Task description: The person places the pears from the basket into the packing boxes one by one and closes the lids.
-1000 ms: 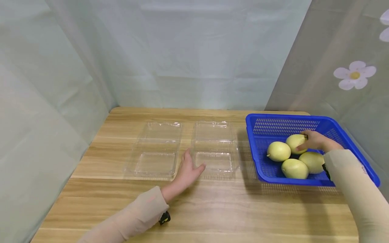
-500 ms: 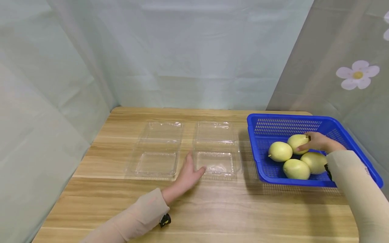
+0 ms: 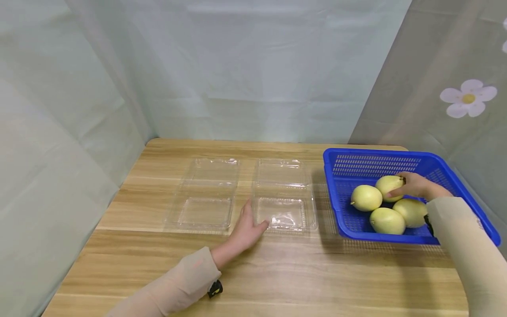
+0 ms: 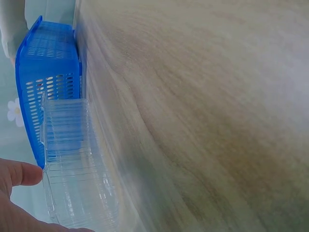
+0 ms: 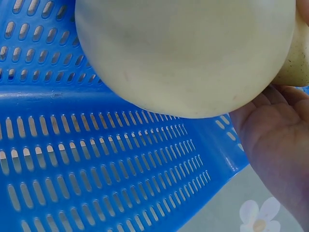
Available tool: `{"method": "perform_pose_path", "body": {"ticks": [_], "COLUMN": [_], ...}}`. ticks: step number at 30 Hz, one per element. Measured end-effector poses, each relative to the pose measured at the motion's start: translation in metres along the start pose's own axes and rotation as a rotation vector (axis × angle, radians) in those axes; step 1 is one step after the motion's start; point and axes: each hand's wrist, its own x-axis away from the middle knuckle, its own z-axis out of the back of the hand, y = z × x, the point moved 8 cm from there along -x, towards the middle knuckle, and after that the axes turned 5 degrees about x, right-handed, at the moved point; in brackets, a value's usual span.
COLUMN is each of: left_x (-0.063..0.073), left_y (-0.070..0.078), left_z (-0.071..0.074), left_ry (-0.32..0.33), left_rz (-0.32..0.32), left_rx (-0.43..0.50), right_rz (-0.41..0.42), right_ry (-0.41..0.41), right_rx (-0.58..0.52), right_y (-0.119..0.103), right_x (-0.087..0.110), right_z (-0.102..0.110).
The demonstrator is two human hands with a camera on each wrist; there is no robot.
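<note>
In the head view, I have the left forearm [image 3: 180, 281], sleeved, angled up from the lower left edge. The left hand [image 3: 243, 232] sits near centre, its index finger [image 3: 247, 210] pointing up and its thumb [image 3: 260, 227] spread right. The sleeved right forearm [image 3: 461, 240] rises from the lower right corner; I see the right hand [image 3: 417, 185] directed left, fingers curled downward.

There are four pale yellow-green fruits [image 3: 366, 197], one blue plastic basket [image 3: 380, 237], two clear hinged plastic boxes [image 3: 282, 212], one wood-grain table [image 3: 301, 275], one left hand [image 3: 244, 232], one right hand [image 3: 416, 185] and two beige sleeves [image 3: 461, 235].
</note>
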Motion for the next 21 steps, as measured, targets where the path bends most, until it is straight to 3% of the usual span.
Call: {"method": "perform_pose_path", "body": {"ticks": [21], "left_x": [0.0058], "left_y": [-0.0041], "left_z": [-0.0009], "left_ry": [-0.016], "left_rz": [-0.007], "left_rx": [-0.020], "right_rz": [-0.008], "right_ry": [0.027], "right_rx": [0.020], "right_y": [-0.0030], "right_x": [-0.0022], "right_z": [-0.0024]}}
